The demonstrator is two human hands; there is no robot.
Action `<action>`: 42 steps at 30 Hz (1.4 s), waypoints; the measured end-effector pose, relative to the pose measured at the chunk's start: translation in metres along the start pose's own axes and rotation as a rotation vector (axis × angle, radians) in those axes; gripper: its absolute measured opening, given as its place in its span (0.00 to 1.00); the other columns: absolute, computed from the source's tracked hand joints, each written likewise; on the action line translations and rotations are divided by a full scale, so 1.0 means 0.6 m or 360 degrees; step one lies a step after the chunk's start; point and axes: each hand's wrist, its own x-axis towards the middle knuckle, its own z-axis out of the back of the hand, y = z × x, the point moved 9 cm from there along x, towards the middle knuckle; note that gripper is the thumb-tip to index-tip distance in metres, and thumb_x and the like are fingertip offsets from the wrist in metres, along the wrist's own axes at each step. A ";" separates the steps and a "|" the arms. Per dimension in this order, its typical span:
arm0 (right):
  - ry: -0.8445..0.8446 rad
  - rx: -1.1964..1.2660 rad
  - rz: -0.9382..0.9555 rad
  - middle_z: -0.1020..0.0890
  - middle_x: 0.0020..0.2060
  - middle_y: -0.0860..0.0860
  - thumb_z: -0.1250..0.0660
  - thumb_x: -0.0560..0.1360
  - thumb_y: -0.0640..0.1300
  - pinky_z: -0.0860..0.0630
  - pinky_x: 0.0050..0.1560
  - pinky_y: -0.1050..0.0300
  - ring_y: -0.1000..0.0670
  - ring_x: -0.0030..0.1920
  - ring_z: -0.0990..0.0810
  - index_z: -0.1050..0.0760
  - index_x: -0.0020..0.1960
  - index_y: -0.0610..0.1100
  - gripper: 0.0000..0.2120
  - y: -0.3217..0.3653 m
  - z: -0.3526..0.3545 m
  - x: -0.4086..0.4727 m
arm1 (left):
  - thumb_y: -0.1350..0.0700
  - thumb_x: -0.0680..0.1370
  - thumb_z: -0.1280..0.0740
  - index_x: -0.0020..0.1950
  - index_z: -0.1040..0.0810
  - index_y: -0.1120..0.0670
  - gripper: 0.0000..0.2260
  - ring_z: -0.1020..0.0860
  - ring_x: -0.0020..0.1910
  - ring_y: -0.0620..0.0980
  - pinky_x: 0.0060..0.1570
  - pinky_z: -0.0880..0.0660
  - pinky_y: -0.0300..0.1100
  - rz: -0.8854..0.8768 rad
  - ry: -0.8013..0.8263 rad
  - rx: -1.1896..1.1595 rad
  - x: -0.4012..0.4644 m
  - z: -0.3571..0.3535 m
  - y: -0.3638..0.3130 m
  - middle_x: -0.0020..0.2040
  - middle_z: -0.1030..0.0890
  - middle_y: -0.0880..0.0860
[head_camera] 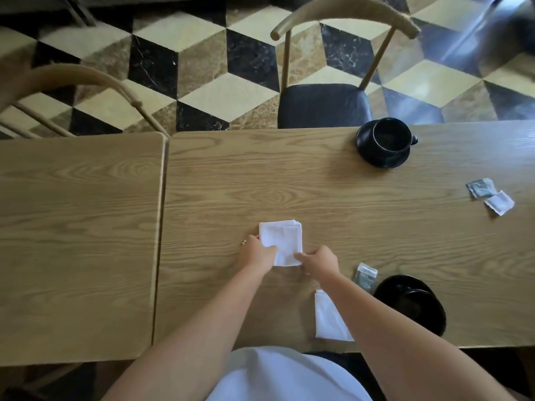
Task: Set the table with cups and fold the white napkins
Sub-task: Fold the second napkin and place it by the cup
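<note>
Napkins number two in the head view, both white. One folded napkin (281, 243) lies near the middle of the wooden table (318, 186), a small square with its layered edges showing at the far right corner. The left hand (256, 251) grips its left edge, thumb on top of the cloth and fingers tucked beneath or beside it. The right hand (318, 260) pinches the near right corner with curled fingers. The second napkin (328, 318) lies flat near the table's near edge, partly hidden under the right forearm.

Cups also number two, both black and each on a black saucer. The far cup (390, 137) sits close to the far edge, its handle pointing right. The near cup (414, 302) stands close to the near edge, just right of the second napkin.

Three small packets show: two packets (490, 196) touching each other toward the right, well apart from both cups, and one packet (366, 277) just beside the near saucer.

A second table (78, 241) butts against the left side, with a narrow seam between them. Open wood stretches between the folded napkin and the far cup. Two chairs stand beyond the far edges: a dark-seated chair (324, 104) behind the far cup, and another chair (72, 91) at the left.
</note>
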 end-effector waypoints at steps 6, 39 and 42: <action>0.0239 0.0482 -0.0234 0.30 0.25 0.49 0.24 0.71 0.49 0.41 0.23 0.62 0.50 0.21 0.33 0.23 0.38 0.41 0.13 -0.009 -0.024 -0.030 | 0.61 0.77 0.33 0.63 0.21 0.58 0.15 0.23 0.39 0.50 0.34 0.29 0.40 0.0106 0.0209 -0.0253 -0.016 -0.014 -0.001 0.49 0.19 0.54; 0.0042 0.2017 0.0339 0.18 0.35 0.49 0.30 0.70 0.32 0.24 0.32 0.62 0.53 0.32 0.20 0.20 0.44 0.42 0.06 -0.113 0.571 -0.064 | 0.64 0.81 0.38 0.61 0.27 0.55 0.10 0.20 0.34 0.52 0.33 0.31 0.40 -0.0471 0.0715 -0.0791 -0.288 -0.385 -0.427 0.41 0.17 0.57; 0.0128 0.1896 0.0305 0.17 0.35 0.51 0.29 0.72 0.37 0.24 0.35 0.62 0.54 0.32 0.19 0.21 0.46 0.44 0.04 -0.118 0.630 0.010 | 0.65 0.80 0.37 0.58 0.26 0.53 0.10 0.20 0.32 0.52 0.32 0.34 0.41 -0.0472 0.0608 -0.0801 -0.254 -0.444 -0.480 0.41 0.17 0.57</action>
